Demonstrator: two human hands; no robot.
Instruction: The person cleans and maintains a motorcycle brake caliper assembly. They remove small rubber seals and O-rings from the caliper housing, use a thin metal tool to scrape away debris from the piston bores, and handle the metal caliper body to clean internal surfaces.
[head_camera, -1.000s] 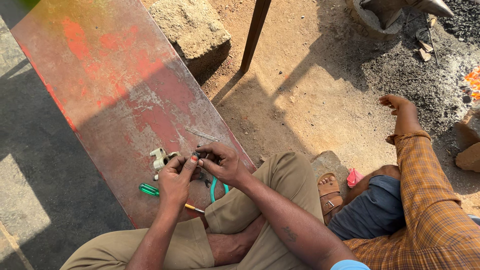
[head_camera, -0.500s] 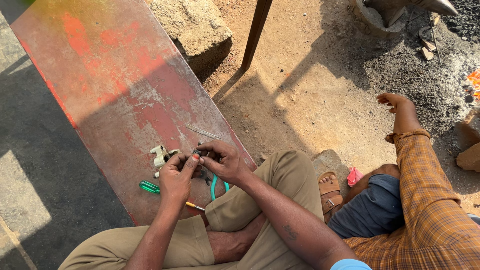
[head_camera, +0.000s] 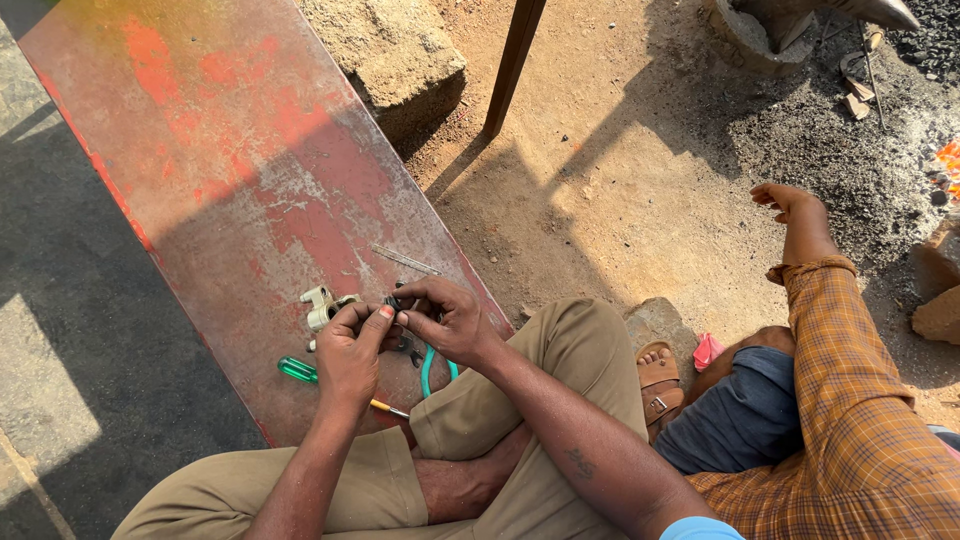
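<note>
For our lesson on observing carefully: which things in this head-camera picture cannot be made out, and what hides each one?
- Small part between the left hand and right hand: covered by the fingertips, too small to identify.
- Teal-handled tool: its head is hidden under the right hand.
- Green-handled screwdriver: the shaft's middle is hidden behind the left hand.
- Neighbouring person's checked sleeve: cut off by the right and bottom edges.

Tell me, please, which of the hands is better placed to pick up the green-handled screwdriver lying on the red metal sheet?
Probably the left hand: the screwdriver lies just beside and partly under it, on its own side. The right hand sits farther off, its fingers pinching a small part with the left.
</note>
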